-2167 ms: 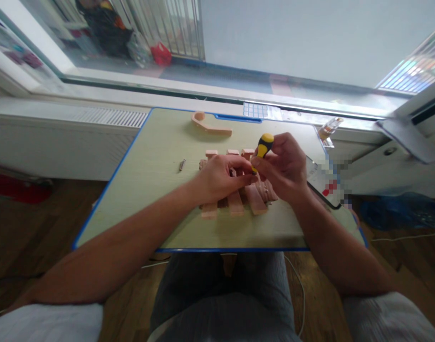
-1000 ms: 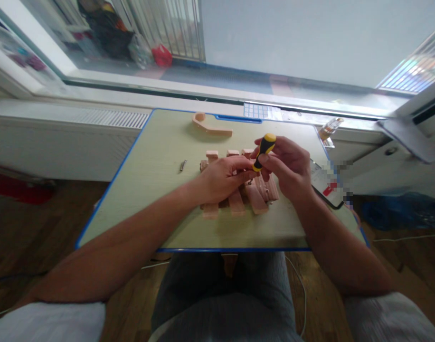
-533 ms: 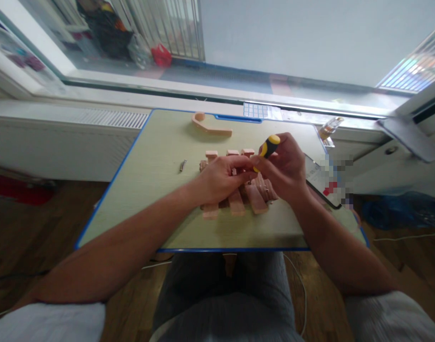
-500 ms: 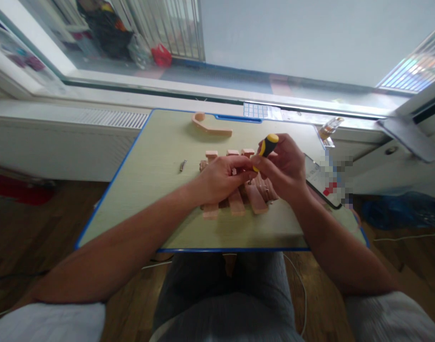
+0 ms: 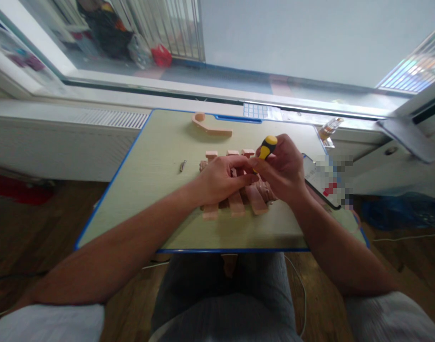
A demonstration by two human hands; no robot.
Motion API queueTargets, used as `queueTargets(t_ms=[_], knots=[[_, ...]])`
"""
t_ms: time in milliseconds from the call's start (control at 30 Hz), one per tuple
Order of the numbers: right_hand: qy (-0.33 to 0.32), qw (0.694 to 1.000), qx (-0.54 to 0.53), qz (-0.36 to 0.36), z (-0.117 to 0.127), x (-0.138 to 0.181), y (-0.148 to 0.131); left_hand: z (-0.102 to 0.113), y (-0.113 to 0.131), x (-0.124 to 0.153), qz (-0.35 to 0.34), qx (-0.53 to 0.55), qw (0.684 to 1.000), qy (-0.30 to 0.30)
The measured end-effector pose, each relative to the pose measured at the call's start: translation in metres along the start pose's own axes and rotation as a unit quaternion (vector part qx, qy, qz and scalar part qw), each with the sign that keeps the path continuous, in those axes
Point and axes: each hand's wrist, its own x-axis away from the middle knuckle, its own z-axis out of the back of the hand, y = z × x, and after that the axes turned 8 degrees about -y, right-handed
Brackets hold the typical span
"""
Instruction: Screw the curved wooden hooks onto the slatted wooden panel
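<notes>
My right hand is wrapped round a yellow-and-black screwdriver, handle up, its tip hidden between my two hands. My left hand lies on a wooden slat assembly in the middle of the small table. Its fingertips are pinched together at the screwdriver's tip; what they pinch is hidden. Several pale slats stick out from under both hands.
A loose screw lies left of the slats. A curved wooden piece sits at the table's far edge. A phone lies at the right edge, a small clear bottle on the sill behind. The window ledge runs along the back.
The screwdriver handle has tilted back and forth a little in my right hand, as if turning. My left hand has stayed on the slats.
</notes>
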Motion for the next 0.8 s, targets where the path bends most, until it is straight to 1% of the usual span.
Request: queueTargets(t_ms=[67, 167, 300, 400, 533, 633, 800], knots=[[-0.004, 1.000, -0.005, 0.008, -0.001, 0.000, 0.000, -0.001, -0.002, 0.000, -0.001, 0.017, 1.000, 0.011], [-0.013, 1.000, -0.020, -0.006, 0.002, 0.001, -0.001, -0.001, -0.004, -0.001, -0.008, 0.037, 0.999, -0.002], [-0.014, 0.999, -0.010, -0.033, 0.008, 0.001, -0.008, 0.001, -0.003, -0.003, -0.010, 0.011, 1.000, -0.016], [-0.007, 1.000, -0.006, -0.023, 0.009, 0.000, -0.010, 0.002, -0.001, -0.003, -0.016, -0.007, 1.000, -0.025], [0.001, 1.000, -0.019, -0.010, 0.007, 0.000, -0.006, 0.002, 0.001, -0.002, -0.016, -0.012, 0.999, -0.029], [-0.004, 1.000, -0.009, 0.002, 0.006, 0.001, -0.001, 0.002, 0.001, -0.002, -0.008, -0.008, 1.000, -0.023], [-0.008, 1.000, 0.026, 0.010, 0.006, -0.001, 0.000, 0.002, -0.003, -0.002, -0.005, -0.011, 0.999, -0.032]])
